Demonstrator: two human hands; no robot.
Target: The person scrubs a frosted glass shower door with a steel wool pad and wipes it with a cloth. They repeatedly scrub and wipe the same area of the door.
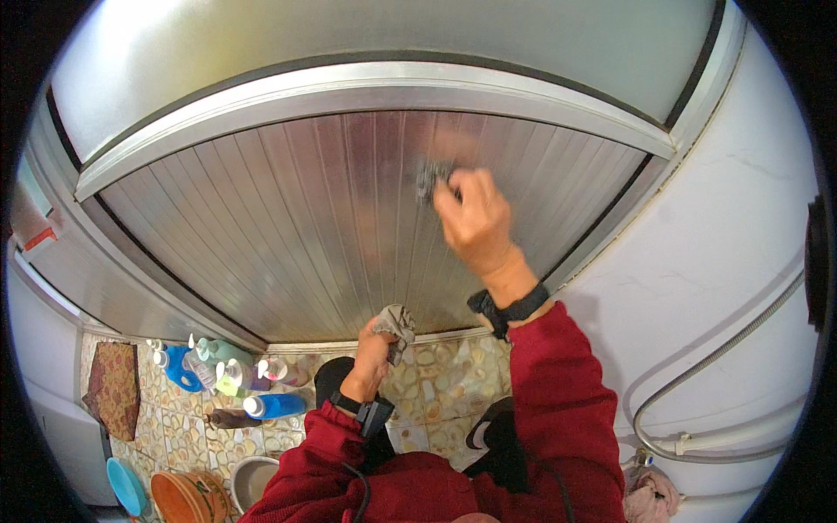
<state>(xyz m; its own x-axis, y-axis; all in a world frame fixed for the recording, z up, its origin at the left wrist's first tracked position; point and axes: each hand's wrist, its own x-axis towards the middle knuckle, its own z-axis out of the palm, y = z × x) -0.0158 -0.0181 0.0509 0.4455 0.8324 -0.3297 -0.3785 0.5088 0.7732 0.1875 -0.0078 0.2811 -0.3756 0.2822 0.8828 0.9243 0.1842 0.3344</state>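
Note:
Against the ribbed metal lower panel (294,216) of a door, my right hand (474,216) grips a grey scouring pad (433,183), which looks like steel wool and is slightly blurred. Lower down, near the panel's bottom edge, my left hand (374,356) holds a crumpled grey cloth (396,327). A pale metal crossbar (392,75) runs above the panel, with frosted glass over it. Both wrists wear dark bands.
Several plastic bottles (274,405) stand or lie on the pebble-patterned floor at left. Nearby are an orange bucket (186,500), a blue basin (125,487), a grey basin (252,480) and a patterned mat (114,392). A metal hose (713,356) curves along the right wall.

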